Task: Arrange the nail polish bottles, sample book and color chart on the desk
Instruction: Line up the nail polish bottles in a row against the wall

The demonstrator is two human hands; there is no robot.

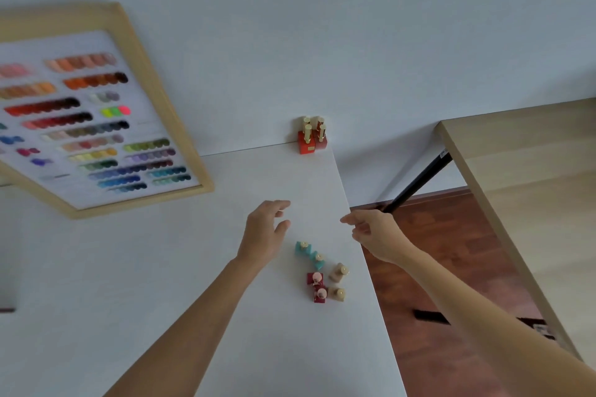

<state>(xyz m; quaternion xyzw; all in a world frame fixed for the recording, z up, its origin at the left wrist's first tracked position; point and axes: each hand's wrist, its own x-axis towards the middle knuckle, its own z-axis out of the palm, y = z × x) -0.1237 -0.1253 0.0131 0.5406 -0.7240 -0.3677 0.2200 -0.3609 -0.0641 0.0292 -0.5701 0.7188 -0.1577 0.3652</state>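
A framed color chart (96, 126) with rows of colored swatches lies on the white desk (161, 267) at the left. Several red and orange nail polish bottles (312, 135) with gold caps stand grouped at the desk's far right corner by the wall. Nearer to me, close to the right edge, stand two teal bottles (309, 255), two dark red bottles (317, 287) and two beige bottles (338, 280). My left hand (266, 232) hovers open just beyond the teal bottles. My right hand (374, 234) hangs over the desk's right edge, fingers loosely curled, holding nothing. No sample book is in view.
A light wooden table (532, 187) with a black leg (416, 184) stands to the right, across a gap of reddish wood floor (451, 267). A white wall (290, 26) runs behind the desk. A dark object (6, 293) shows at the left frame edge.
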